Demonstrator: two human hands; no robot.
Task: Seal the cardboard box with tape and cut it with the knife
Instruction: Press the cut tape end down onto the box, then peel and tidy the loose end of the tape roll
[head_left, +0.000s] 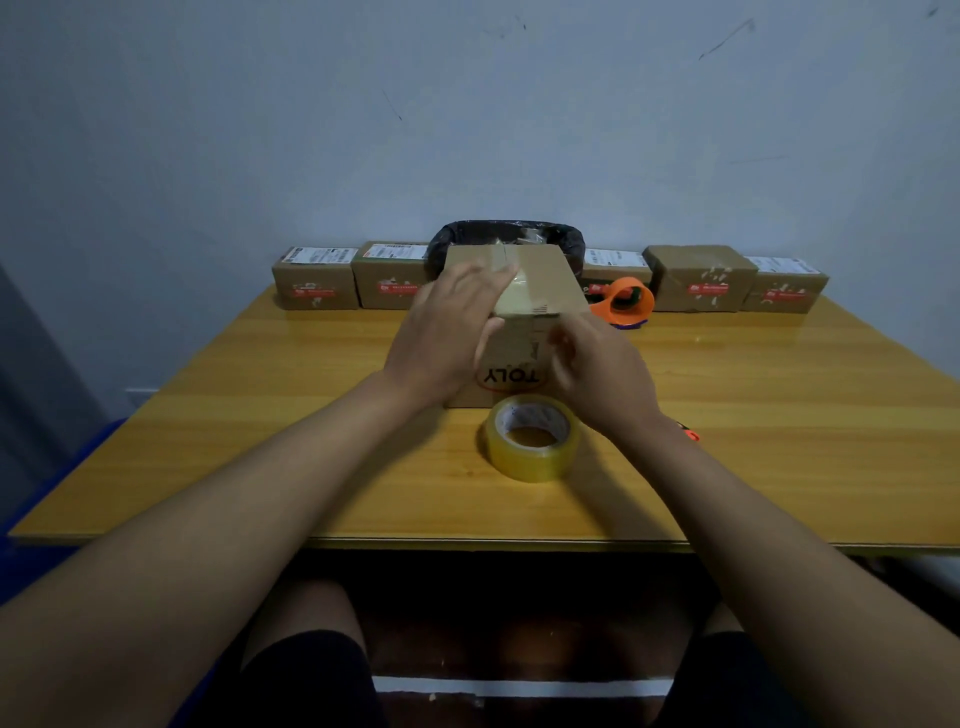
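A brown cardboard box (540, 283) stands in the middle of the wooden table (260, 415), with a strip of clear tape running over its top and down the near side. My left hand (447, 332) lies flat on the box's top left and near corner, fingers spread, pressing on it. My right hand (602, 369) is against the near face at the right, blurred, fingers curled at the tape. A roll of clear tape (532, 436) lies flat on the table just in front of the box. An orange tip, maybe the knife (691, 432), peeks out behind my right wrist.
An orange tape dispenser (626, 301) sits right of the box. Several sealed parcels (317, 278) line the table's far edge against the wall, around a bin with a black bag (569, 244). The table's near edge runs just above my knees.
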